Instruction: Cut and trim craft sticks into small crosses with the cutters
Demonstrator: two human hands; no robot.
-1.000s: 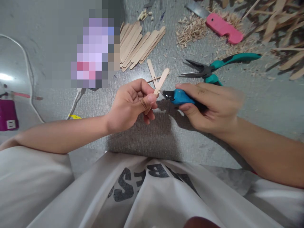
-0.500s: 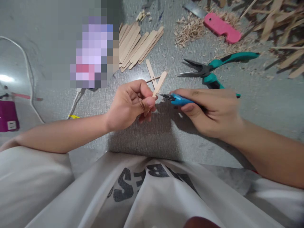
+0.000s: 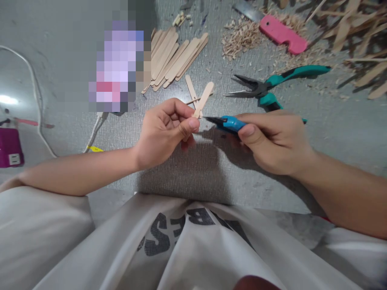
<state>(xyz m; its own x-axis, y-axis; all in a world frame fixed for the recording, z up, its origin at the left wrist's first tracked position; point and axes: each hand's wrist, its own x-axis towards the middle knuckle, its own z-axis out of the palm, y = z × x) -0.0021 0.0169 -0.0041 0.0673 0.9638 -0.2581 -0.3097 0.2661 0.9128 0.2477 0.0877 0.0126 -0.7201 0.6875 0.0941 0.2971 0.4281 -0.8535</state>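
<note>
My left hand pinches the lower end of a wooden craft stick, which tilts up and to the right. A second craft stick and a thin dark stick cross just behind it. My right hand is closed around a small blue-handled tool with a dark pointed tip. That tip is just right of the held stick's lower end, with a small gap visible between them. Where the fingers cover the stick, its end is hidden.
Long-nose pliers with green handles lie beyond my right hand. A pink-handled knife rests among wood shavings. Craft sticks are spread at the back, near a blurred-out device on a cable. A purple adapter sits far left.
The blue-handled tool has drawn slightly right, away from the held stick. That stick has shifted a little upward, and my right thumb has moved back along the handle.
</note>
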